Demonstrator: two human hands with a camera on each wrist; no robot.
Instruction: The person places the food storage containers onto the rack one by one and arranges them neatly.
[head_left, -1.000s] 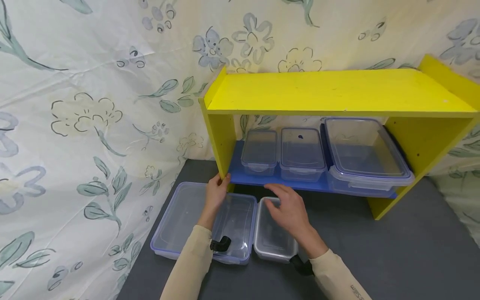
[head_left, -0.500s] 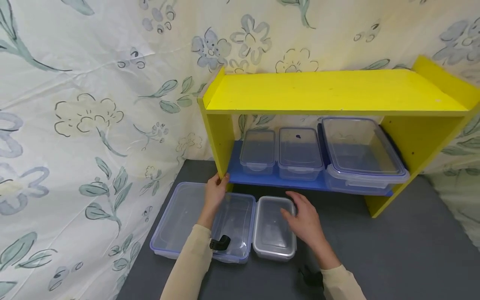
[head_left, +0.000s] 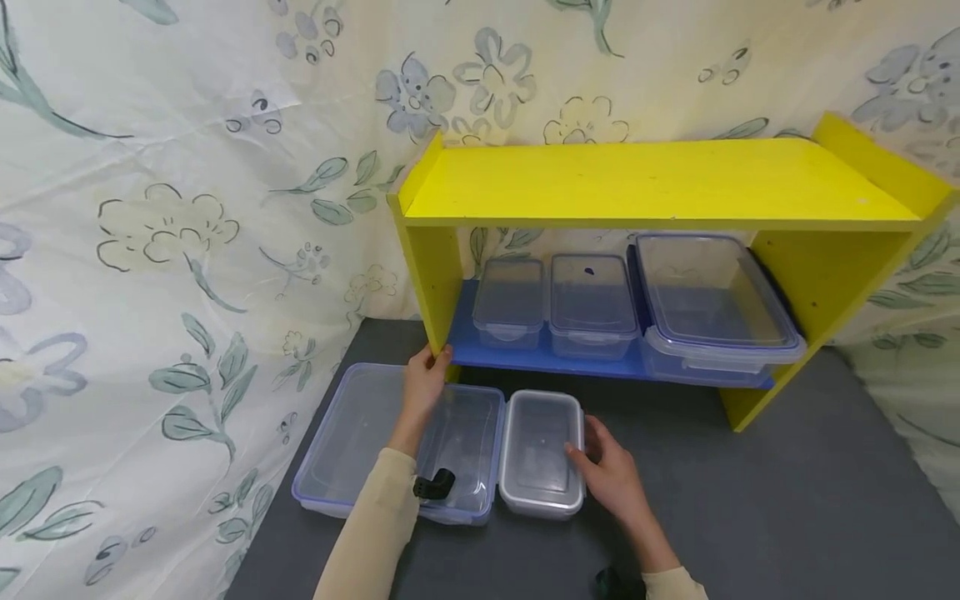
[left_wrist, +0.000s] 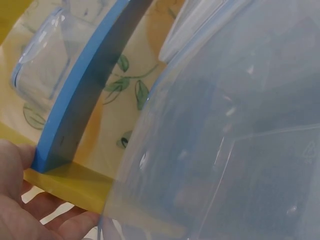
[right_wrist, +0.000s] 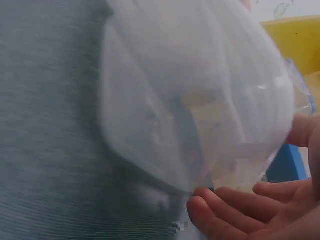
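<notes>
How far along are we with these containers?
Apparently done: at least three lidded containers on the blue shelf. In hand: the right hand grips the side of the grey-rimmed container; the left hand holds the yellow left panel. Probably left: that container and the large blue-rimmed container, both on the table.

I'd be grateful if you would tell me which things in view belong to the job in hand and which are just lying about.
Seemingly part of the job:
grey-rimmed container, touched by the right hand
yellow shelf unit, gripped by the left hand

Untouched, probably just about:
blue-rimmed container beside it
lidded containers on the blue shelf
floral backdrop
</notes>
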